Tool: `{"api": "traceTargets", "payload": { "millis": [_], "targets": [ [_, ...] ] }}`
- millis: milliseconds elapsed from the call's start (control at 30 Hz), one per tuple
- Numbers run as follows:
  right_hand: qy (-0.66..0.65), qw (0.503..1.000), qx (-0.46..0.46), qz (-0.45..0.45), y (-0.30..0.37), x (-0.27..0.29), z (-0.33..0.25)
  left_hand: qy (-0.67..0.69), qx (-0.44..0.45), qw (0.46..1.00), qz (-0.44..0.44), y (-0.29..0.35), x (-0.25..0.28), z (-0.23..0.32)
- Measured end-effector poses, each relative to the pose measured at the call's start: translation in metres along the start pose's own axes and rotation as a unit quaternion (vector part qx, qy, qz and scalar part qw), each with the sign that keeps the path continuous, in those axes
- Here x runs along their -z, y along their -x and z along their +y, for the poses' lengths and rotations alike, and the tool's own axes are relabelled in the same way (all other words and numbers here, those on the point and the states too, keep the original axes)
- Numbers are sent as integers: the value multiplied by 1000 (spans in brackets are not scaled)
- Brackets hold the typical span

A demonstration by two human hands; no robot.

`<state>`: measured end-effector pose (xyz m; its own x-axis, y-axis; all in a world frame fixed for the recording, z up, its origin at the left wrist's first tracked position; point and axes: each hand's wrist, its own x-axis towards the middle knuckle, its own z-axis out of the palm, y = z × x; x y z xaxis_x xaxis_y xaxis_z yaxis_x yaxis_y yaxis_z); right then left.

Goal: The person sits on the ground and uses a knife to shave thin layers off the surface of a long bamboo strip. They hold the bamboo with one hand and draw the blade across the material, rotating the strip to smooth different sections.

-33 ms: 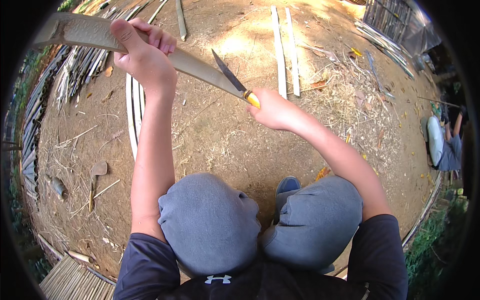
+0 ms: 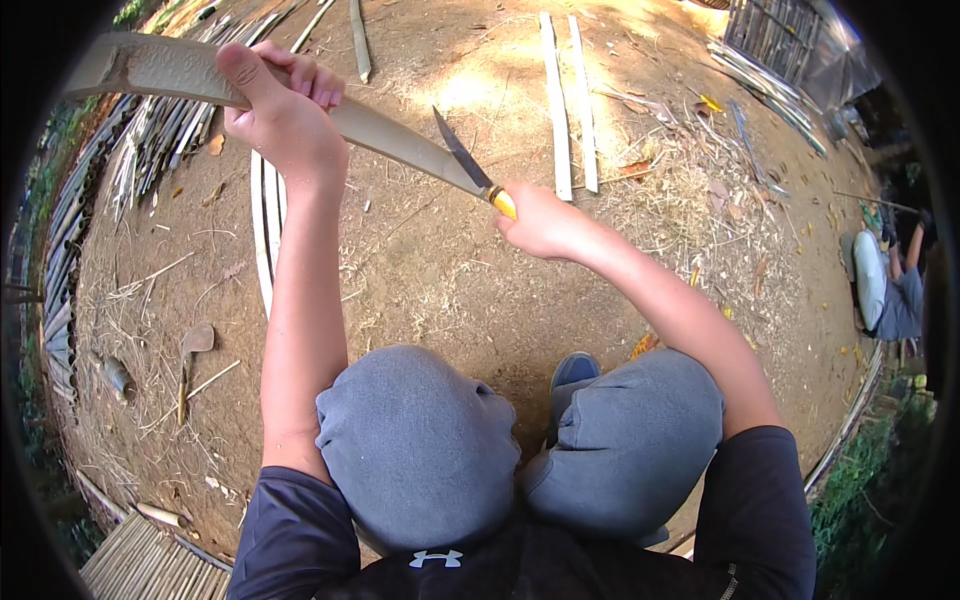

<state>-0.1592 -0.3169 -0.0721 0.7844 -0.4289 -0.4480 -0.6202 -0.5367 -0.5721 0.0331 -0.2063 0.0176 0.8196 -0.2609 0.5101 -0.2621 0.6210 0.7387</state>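
My left hand (image 2: 290, 115) is wrapped round a long split bamboo strip (image 2: 400, 143), thumb on the upper side. The strip slants from the upper left down toward the right, held above the ground. In my right hand (image 2: 545, 222) is a knife (image 2: 462, 152) with a dark pointed blade and a yellow handle. Its blade points up and to the left, beside the strip's narrow lower end. That end reaches my right hand's fingers; whether they also grip it is hidden. Both arms stretch forward over my bent knees (image 2: 418, 450).
Several bamboo strips (image 2: 556, 110) lie on the dirt ground ahead, with piles of split bamboo (image 2: 165, 140) at the left. A small spade-like tool (image 2: 196, 340) rests near my left. Another person (image 2: 890, 285) is at the far right. Shavings litter the ground at right.
My left hand and the bamboo strip have shifted slightly left and down. The knife blade has tipped a little to the right. My grip on both looks the same.
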Motion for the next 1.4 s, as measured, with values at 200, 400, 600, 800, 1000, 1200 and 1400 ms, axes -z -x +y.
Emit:
{"api": "traceTargets", "payload": {
  "millis": [200,400,600,800,1000,1200,1400],
  "targets": [
    [12,1000,-14,-9,-5,-1,-20,3,-8,1000,18,-6,11,-1],
    [8,998,-41,-38,-22,-2,-9,-5,-8,1000,18,-8,11,-3],
    [40,998,-41,-11,-29,-8,1,-9,-7,1000,12,-3,4,0],
    [7,999,-47,-24,-15,0,-6,-17,-16,1000,17,-2,0,-2],
    [2,1000,-8,-29,-15,4,-13,-13,-28,1000,-4,-4,2,0],
    [16,998,-44,-51,-16,10,-15,-2,-13,1000,8,-6,7,-3],
    [-7,1000,-11,-21,-27,-9,-7,-12,-13,999,36,-7,15,-5]
  ]
}}
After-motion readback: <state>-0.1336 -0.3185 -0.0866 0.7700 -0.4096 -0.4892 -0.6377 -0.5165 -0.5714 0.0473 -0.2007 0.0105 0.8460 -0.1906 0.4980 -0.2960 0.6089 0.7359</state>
